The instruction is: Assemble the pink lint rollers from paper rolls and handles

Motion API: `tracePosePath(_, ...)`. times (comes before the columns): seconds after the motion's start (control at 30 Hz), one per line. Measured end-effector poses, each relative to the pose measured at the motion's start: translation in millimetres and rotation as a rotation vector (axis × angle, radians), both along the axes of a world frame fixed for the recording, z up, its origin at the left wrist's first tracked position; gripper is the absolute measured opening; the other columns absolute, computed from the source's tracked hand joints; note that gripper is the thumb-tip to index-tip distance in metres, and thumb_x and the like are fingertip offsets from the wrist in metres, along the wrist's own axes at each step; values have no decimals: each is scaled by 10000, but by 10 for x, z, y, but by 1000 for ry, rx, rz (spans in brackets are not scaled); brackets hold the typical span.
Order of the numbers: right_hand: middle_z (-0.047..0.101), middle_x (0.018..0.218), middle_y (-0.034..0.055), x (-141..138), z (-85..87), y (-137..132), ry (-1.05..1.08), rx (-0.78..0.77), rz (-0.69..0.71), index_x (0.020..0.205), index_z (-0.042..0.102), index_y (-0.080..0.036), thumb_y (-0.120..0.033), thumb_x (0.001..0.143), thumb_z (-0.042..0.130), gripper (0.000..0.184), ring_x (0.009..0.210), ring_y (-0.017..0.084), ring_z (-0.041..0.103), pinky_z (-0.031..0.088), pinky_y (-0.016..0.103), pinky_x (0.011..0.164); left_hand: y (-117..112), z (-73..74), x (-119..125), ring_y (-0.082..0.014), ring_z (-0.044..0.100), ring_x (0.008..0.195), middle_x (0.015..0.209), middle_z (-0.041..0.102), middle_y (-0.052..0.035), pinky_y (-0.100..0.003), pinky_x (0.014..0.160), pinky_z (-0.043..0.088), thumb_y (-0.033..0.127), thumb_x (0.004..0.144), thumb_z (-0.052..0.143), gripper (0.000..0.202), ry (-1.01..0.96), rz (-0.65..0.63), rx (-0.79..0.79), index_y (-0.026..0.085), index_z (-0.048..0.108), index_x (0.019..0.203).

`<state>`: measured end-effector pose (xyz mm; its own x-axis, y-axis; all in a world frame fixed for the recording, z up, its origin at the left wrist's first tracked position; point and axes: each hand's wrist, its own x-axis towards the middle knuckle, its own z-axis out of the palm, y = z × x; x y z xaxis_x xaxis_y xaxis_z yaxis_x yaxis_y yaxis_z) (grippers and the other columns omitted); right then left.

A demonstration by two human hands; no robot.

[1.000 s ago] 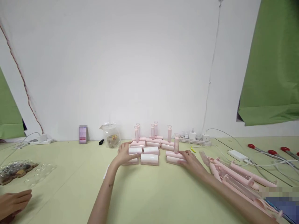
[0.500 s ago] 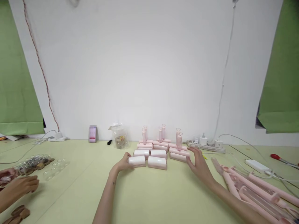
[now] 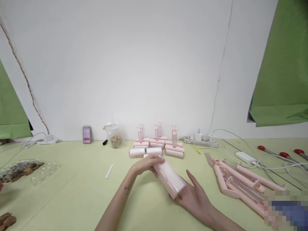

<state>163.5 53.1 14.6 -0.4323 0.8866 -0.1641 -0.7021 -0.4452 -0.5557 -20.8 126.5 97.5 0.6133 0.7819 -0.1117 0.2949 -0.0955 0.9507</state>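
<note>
A white lint roller (image 3: 170,178) in a pink half-case is held tilted over the table, its near end lower and to the right. My left hand (image 3: 146,164) grips its upper end from above. My right hand (image 3: 196,195) is at the lower end, palm up, with the thumb apart and most fingers hidden beneath the case. Behind my left hand, more white rollers (image 3: 137,152) lie on the table, one partly covered. Beyond them are pink-cased rollers (image 3: 175,153) and several upright pink rollers with loop tops (image 3: 157,132).
A white strip (image 3: 109,171) lies left of my left arm. Long pink handles (image 3: 237,184) spread at right, near cables, a white adapter (image 3: 245,157) and red-ended tools (image 3: 285,155). A power strip (image 3: 201,141), a bagged tape roll (image 3: 115,140) and a phone (image 3: 87,134) stand by the wall.
A lint roller has come up off the table into my hands, which have moved together towards me. The white strip now shows at left. The view has shifted right.
</note>
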Motion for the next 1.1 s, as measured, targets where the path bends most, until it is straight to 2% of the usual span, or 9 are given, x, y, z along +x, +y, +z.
tracePosePath(0.07, 593, 1073, 112, 23, -1, -11, 53, -51, 78, 1195, 424, -186, -567, 739, 450, 594, 960, 248, 553, 411, 418, 799, -30, -124, 215, -158, 565, 535, 668, 570, -48, -267, 430, 479, 528, 654, 544, 407, 68, -78, -120, 128, 539, 731)
tracePosePath(0.13, 607, 1035, 138, 39, -37, -26, 70, -135, 131, 1198, 420, -138, -578, 726, 457, 647, 964, 266, 553, 417, 415, 785, -49, -218, 315, -143, 533, 426, 577, 568, -36, -241, 355, 426, 568, 646, 528, 438, 172, -82, -201, 138, 516, 727)
tracePosePath(0.27, 616, 999, 163, 39, -127, -31, 76, -250, 174, 1178, 424, -69, -511, 731, 498, 633, 987, 264, 544, 434, 356, 770, -34, -300, 316, -130, 452, 328, 415, 503, -3, -211, 286, 331, 645, 640, 464, 502, 302, 75, -217, 152, 490, 728)
tracePosePath(0.37, 641, 945, 134, 47, -133, -23, 96, -250, 159, 1145, 447, -93, -480, 744, 497, 560, 918, 222, 580, 465, 292, 693, -3, -317, 291, -115, 405, 308, 364, 456, 21, -200, 284, 291, 680, 640, 421, 524, 302, 108, -242, 164, 484, 707)
tracePosePath(0.5, 658, 837, 84, 94, -47, -41, 152, -332, 177, 1071, 486, -135, -435, 756, 507, 435, 830, 171, 608, 477, 207, 580, 11, -322, 294, -89, 369, 309, 366, 436, 14, -194, 304, 270, 718, 646, 351, 571, 286, 80, -279, 166, 475, 567)
tracePosePath(0.67, 659, 753, 59, 100, 29, -84, 147, -354, 127, 988, 519, -138, -407, 753, 519, 356, 697, 155, 624, 480, 209, 523, -31, -292, 302, -71, 320, 297, 358, 407, 13, -198, 310, 209, 718, 621, 396, 578, 283, 36, -330, 164, 453, 468)
tracePosePath(0.83, 645, 616, 17, 76, -27, -81, 155, -320, 135, 855, 530, -143, -379, 739, 550, 264, 546, 115, 597, 473, 195, 517, -110, -248, 323, -53, 258, 299, 335, 340, 39, -193, 326, 154, 680, 637, 415, 545, 204, 10, -367, 180, 363, 426)
tracePosePath(1.0, 621, 634, 10, 112, -53, -55, 195, -338, 90, 846, 523, -156, -348, 750, 539, 215, 593, 108, 591, 458, 170, 498, -85, -184, 231, -76, 326, 319, 374, 388, 34, -200, 329, 233, 642, 670, 401, 502, 83, 52, -295, 160, 470, 550)
tracePosePath(1.1, 619, 826, 49, 173, -32, -55, 271, -288, 108, 977, 501, -147, -362, 776, 496, 294, 702, 94, 577, 442, 139, 503, -18, -197, 63, -96, 431, 436, 573, 505, -2, -216, 405, 364, 641, 716, 310, 539, -119, 206, -85, 147, 518, 774)
